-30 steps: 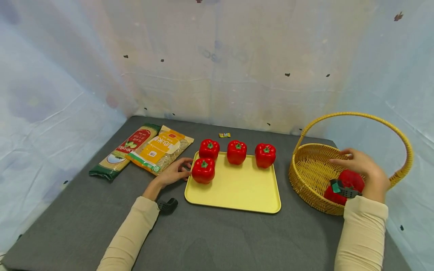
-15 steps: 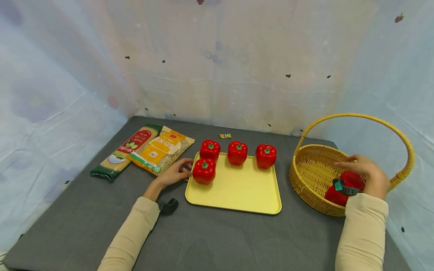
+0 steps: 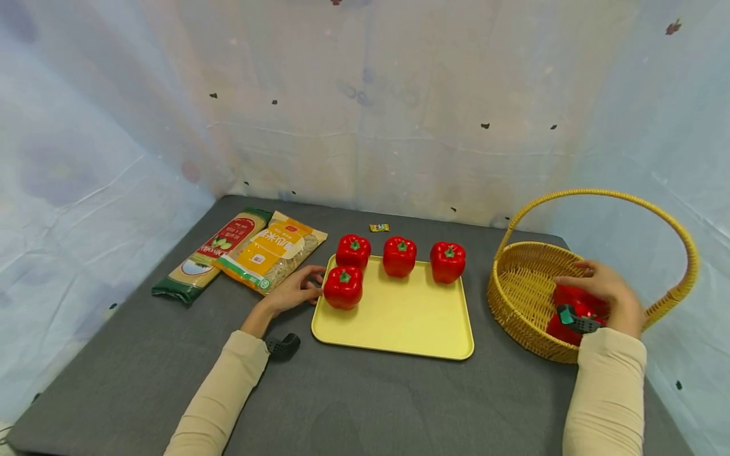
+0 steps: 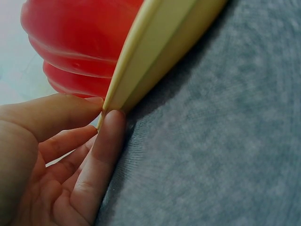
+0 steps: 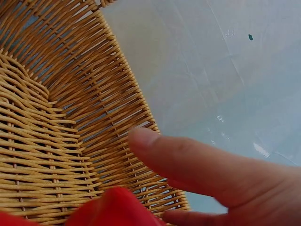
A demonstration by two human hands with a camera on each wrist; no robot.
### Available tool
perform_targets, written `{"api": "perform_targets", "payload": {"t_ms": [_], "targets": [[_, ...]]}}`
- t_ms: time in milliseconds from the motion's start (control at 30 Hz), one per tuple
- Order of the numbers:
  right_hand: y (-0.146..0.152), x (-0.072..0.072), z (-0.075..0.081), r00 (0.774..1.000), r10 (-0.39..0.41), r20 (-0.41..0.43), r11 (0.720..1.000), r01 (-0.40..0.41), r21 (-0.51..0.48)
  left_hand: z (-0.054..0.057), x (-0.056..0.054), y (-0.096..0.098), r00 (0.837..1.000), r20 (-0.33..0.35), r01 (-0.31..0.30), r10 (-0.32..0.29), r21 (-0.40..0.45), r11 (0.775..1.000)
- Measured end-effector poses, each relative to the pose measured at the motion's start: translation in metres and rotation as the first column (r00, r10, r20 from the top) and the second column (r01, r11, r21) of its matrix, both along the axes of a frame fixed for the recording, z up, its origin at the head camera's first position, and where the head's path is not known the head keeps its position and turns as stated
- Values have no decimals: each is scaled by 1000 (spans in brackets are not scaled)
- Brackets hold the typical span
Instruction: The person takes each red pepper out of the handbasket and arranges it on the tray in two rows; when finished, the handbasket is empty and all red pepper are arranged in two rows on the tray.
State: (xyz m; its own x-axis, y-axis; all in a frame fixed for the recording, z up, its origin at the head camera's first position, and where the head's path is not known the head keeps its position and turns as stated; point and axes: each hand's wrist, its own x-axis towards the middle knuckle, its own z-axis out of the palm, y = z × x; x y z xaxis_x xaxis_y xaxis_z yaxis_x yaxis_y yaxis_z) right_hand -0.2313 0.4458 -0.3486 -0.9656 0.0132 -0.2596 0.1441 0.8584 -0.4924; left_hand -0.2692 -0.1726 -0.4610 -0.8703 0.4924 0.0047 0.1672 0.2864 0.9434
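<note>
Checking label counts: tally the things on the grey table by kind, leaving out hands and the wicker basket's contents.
Glossy red bell peppers: 4
Pale yellow rectangular tray: 1
Golden wicker basket with arched handle: 1
Large printed plastic food bags: 2
Small yellow wrapped packet: 1
Total: 9

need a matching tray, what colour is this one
The tray is pale yellow, clearest in the head view.
</note>
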Motion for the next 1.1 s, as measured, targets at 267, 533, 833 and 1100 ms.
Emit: {"api": "perform_targets", "payload": {"t_ms": [267,533,833,1100], "targets": [[-3,-3,-7,1000,7,14,1000,-7,-13,2,0,0,1000,6,-3,3,3,1000],[1,-3,-6,994,-18,105,1000,18,4,33,18,5,1000,8,6,-6,-17,1000],[2,-4,-8,999,11,35,1000,-12,19,32,18,5,1000,12,9,-9,-16,1000],[-4,-1,-6,992,53,-115,992,-65,-105,31,18,5,1000,9,13,-13,-15,1000]]}}
